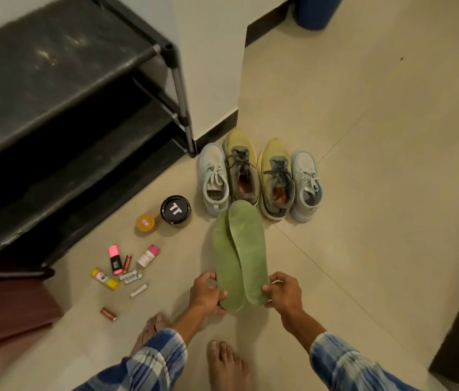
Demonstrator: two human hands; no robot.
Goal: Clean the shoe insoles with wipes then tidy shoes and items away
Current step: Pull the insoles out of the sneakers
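Over tiles [363,221], left hand [207,292], right hand [283,292] pinch insoles [244,249].

Your tiled floor [363,114] carried the black shoe rack [53,80]. Just past the rack's front corner leg sat four shoes in a row, side by side: two pale shoes [214,179] outside, two yellow shoes [276,179] inside. In front of the rack were a black tin [175,209] and an orange jar [145,223] just beside it. Scattered nearer you were a pink-capped bottle [115,259], a white bottle [148,255], a yellow tube [105,278] and loose batteries [138,290].
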